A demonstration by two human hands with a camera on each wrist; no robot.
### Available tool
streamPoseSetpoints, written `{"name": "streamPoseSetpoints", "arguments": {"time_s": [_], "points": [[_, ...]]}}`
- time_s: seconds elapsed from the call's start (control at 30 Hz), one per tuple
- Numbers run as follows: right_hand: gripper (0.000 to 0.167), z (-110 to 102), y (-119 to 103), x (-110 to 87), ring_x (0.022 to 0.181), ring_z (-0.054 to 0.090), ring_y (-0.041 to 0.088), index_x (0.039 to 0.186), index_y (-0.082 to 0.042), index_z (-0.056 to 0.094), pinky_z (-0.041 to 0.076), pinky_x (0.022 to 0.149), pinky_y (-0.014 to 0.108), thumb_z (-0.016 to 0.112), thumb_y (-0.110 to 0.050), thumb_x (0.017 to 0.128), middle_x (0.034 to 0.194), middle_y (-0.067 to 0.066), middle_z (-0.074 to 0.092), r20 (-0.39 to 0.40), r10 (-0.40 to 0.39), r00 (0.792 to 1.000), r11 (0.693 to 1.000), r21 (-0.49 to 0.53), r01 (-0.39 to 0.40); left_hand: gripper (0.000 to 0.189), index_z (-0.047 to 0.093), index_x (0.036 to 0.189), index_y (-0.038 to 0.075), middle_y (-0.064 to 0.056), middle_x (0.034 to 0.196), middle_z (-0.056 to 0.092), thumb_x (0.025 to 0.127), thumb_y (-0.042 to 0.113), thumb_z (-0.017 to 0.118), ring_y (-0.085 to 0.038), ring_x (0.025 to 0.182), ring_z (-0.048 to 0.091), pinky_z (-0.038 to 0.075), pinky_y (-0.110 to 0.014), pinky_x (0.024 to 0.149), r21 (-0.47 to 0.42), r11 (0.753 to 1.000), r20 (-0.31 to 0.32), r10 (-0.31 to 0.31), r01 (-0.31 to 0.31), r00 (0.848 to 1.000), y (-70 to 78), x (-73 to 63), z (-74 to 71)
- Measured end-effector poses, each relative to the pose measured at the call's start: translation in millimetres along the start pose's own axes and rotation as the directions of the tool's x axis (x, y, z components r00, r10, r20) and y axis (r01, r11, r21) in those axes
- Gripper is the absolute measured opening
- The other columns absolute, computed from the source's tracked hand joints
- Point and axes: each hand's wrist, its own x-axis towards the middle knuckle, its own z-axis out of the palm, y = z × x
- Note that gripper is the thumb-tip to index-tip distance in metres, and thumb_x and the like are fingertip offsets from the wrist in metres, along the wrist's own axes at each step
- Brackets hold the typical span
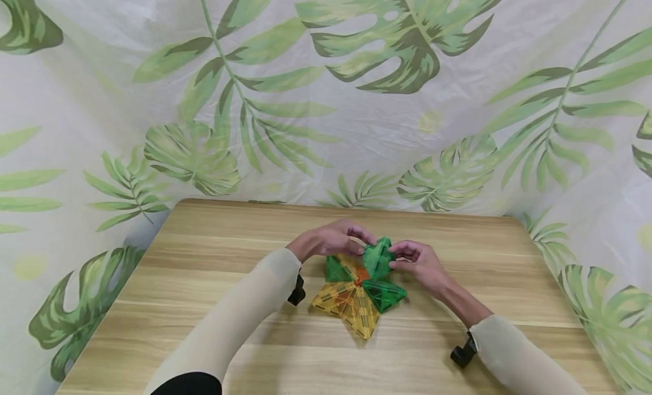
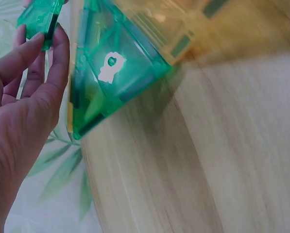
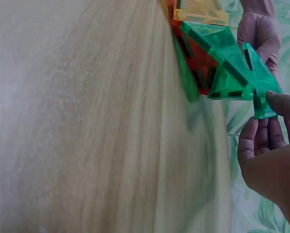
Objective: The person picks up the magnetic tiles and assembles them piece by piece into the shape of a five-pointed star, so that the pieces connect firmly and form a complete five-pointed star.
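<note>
A star-shaped build of see-through magnetic tiles has yellow points (image 1: 346,301), an orange-red centre (image 1: 361,276) and green triangular tiles (image 1: 385,295). On its far side, green tiles (image 1: 378,260) meet along a ridge, with a hand at either side. My left hand (image 1: 331,240) pinches the left part between thumb and fingers; the left wrist view shows that green tile (image 2: 39,19) at the fingertips. From the right, my right hand (image 1: 424,266) pinches a green triangular tile (image 3: 264,87) by its edge. Whether the held tiles touch the build is hard to tell.
The build sits on a wood-grain table (image 1: 244,338). A leaf-patterned cloth (image 1: 316,151) hangs behind the table and at its sides. Black wrist devices are strapped at the left cuff (image 1: 297,290) and right cuff (image 1: 463,352).
</note>
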Motion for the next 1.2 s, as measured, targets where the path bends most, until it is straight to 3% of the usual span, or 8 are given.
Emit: {"name": "streamPoseSetpoints", "arguments": {"time_s": [0.2, 0.4, 0.5, 0.6, 0.7, 1.0, 1.2], "points": [[0.033, 8.5, 5.5, 7.1, 0.106, 0.073, 0.023, 0.117, 0.011, 0.067, 0.06, 0.092, 0.027, 0.08, 0.007, 0.087, 0.11, 0.013, 0.077, 0.019, 0.0, 1.0, 1.0, 0.001, 0.0, 0.033, 0.07, 0.126, -0.002, -0.014, 0.138, 0.064, 0.097, -0.016, 0.062, -0.018, 0.103, 0.07, 0.059, -0.041, 0.1, 0.058, 0.998, 0.002, 0.001, -0.001, 1.0, -5.1, 0.7, -4.6], [0.033, 12.2, 12.3, 13.7, 0.1, 0.073, 0.019, 0.115, 0.01, 0.067, 0.06, 0.091, 0.026, 0.082, 0.007, 0.086, 0.107, 0.015, 0.076, 0.014, 0.011, 1.0, 1.0, -0.022, -0.011, 0.031, 0.071, 0.121, -0.001, -0.013, 0.13, 0.066, 0.096, -0.017, 0.063, -0.019, 0.101, 0.069, 0.061, -0.036, 0.092, 0.123, 0.992, -0.02, 0.015, -0.013, 1.0, -6.2, 2.0, -6.6], [0.034, 14.2, 14.1, 16.4, 0.097, 0.073, 0.016, 0.115, 0.011, 0.067, 0.06, 0.09, 0.025, 0.083, 0.006, 0.085, 0.108, 0.017, 0.076, 0.021, 0.027, 0.999, 0.999, -0.022, -0.026, 0.03, 0.073, 0.118, 0.003, -0.01, 0.126, 0.069, 0.095, -0.015, 0.063, -0.018, 0.106, 0.067, 0.06, -0.031, 0.087, 0.228, 0.973, -0.019, 0.042, -0.037, 0.999, -5.6, 2.4, -7.8], [0.035, 16.3, 15.2, 17.7, 0.096, 0.073, 0.015, 0.116, 0.012, 0.066, 0.06, 0.089, 0.025, 0.083, 0.005, 0.086, 0.11, 0.02, 0.074, 0.033, 0.032, 0.999, 0.999, -0.02, -0.031, 0.029, 0.075, 0.114, 0.004, -0.008, 0.121, 0.071, 0.094, -0.014, 0.064, -0.018, 0.11, 0.064, 0.057, -0.028, 0.084, 0.344, 0.937, -0.008, 0.076, -0.069, 0.997, -4.2, 2.8, -8.5], [0.034, 17.5, 16.3, 17.6, 0.096, 0.073, 0.015, 0.116, 0.012, 0.066, 0.06, 0.089, 0.025, 0.082, 0.005, 0.087, 0.111, 0.02, 0.074, 0.036, 0.044, 0.998, 0.999, -0.02, -0.043, 0.028, 0.075, 0.111, 0.005, -0.007, 0.117, 0.073, 0.093, -0.013, 0.064, -0.019, 0.11, 0.064, 0.055, -0.027, 0.083, 0.4, 0.914, 0.006, 0.079, -0.075, 0.997, -3.2, 3.3, -8.6], [0.031, 19.5, 20.0, 17.2, 0.098, 0.072, 0.022, 0.114, 0.007, 0.069, 0.061, 0.087, 0.025, 0.084, 0.0, 0.087, 0.109, 0.018, 0.074, 0.078, 0.043, 0.996, 0.992, -0.122, -0.033, 0.022, 0.072, 0.111, 0.001, -0.008, 0.108, 0.072, 0.096, -0.013, 0.065, -0.019, 0.102, 0.066, 0.055, -0.026, 0.081, 0.425, 0.905, 0.023, 0.015, -0.023, 1.0, -3.5, 2.7, -5.2], [0.03, 18.9, 20.9, 15.9, 0.099, 0.072, 0.025, 0.112, 0.006, 0.07, 0.061, 0.085, 0.024, 0.084, -0.002, 0.087, 0.107, 0.02, 0.074, 0.078, 0.047, 0.996, 0.99, -0.139, -0.036, 0.022, 0.072, 0.114, -0.003, -0.014, 0.114, 0.076, 0.096, -0.014, 0.065, -0.023, 0.111, 0.071, 0.06, -0.03, 0.089, 0.414, 0.91, 0.015, 0.015, -0.02, 1.0, -2.6, -0.5, -4.7]]}}
